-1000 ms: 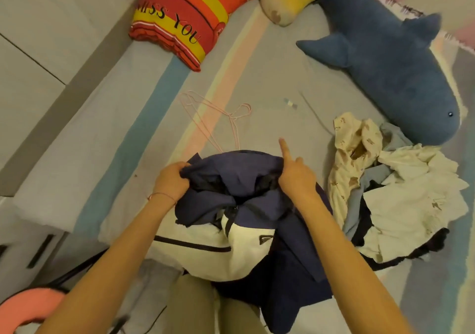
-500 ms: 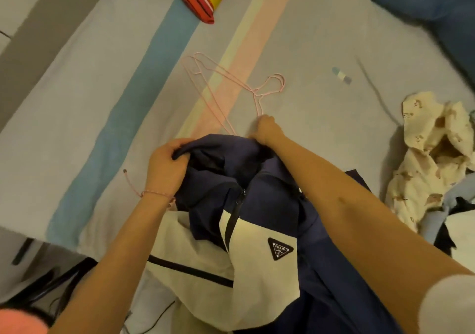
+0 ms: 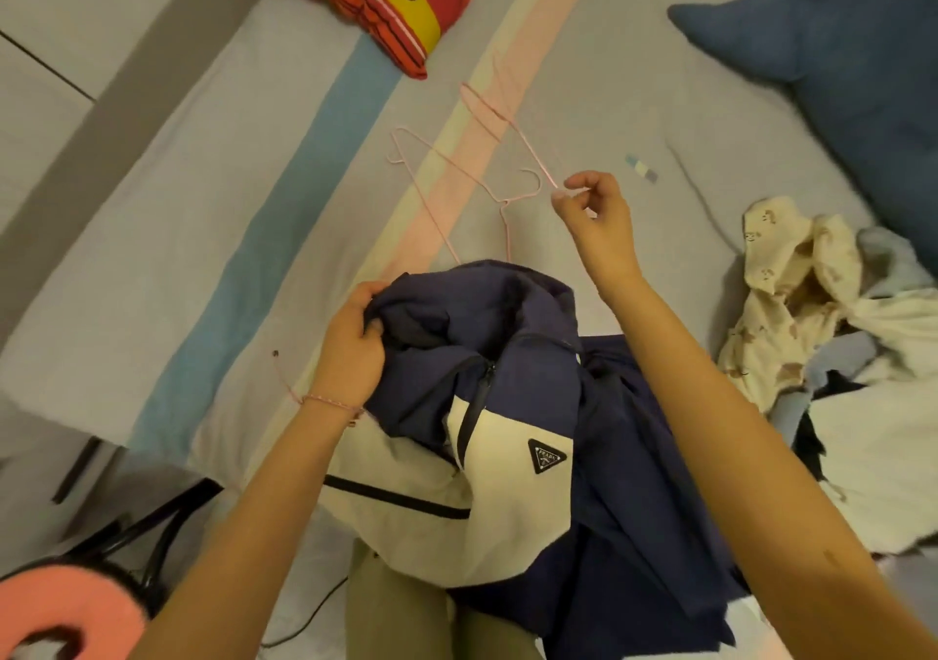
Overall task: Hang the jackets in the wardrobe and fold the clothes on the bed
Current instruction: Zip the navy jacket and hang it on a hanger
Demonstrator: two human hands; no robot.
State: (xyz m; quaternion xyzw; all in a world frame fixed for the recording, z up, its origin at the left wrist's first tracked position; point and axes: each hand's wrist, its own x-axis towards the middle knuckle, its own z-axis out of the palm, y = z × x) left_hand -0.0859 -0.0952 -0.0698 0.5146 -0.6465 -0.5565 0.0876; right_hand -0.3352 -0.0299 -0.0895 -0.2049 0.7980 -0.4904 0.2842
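Work is barely begun: the jacket [image 3: 507, 405] sits bunched at six o'clock on the bed [image 3: 152, 202], unhung, the grip of the left hand [image 3: 350, 350] closed on its collar. The right hand [image 3: 596, 218] pinches a pink hanger [image 3: 543, 169] at twelve; unfolded clothes [image 3: 812, 314] heap at three.

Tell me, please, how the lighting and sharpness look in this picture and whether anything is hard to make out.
Head view: dim, warm indoor light, soft shadows, no glare; wide-angle bending toward the edges; the jacket in the left hand is sharp, the thin hanger pinched by the right hand slightly smeared.
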